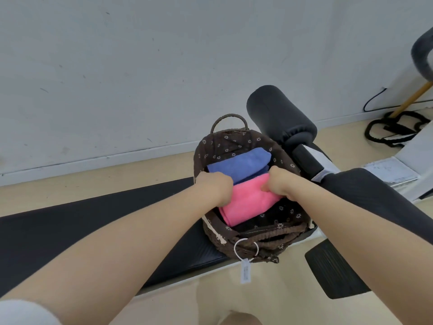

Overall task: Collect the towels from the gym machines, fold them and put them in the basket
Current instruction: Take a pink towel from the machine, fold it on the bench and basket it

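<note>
Nearest me, at six o'clock, I see both bare forearms reaching forward from the bottom edge, a bit of white sleeve point(21, 311) at the lower left corner. They run over the black padded desk point(70, 233), the long bench pad that crosses the view from nine o'clock towards the centre.

On the far end of that desk sits the dark brown woven basket with a flower-print fabric lining point(284, 227). A white paper tag on a white loop point(245, 270) hangs from its near rim at six o'clock.

Inside the basket, the folded pink terry towel point(248, 202) lies in the near half. My left hand point(214, 187) grips its left end at nine o'clock, and my right hand point(280, 182) grips its right end at three o'clock. On both hands the fingers are curled down and closed on the pink towel; the fingertips are hidden in the cloth.

Just beyond the pink towel, at twelve o'clock and touching it, lies the folded blue towel point(241, 164), also inside the basket. The basket's arched handle stands up at the far rim.

At two o'clock from the basket a black cylindrical foam roller pad point(278, 116) juts up from the machine. Farthest off is the white wall point(140, 66), with black cords on the beige floor point(396, 129) at three o'clock.
</note>
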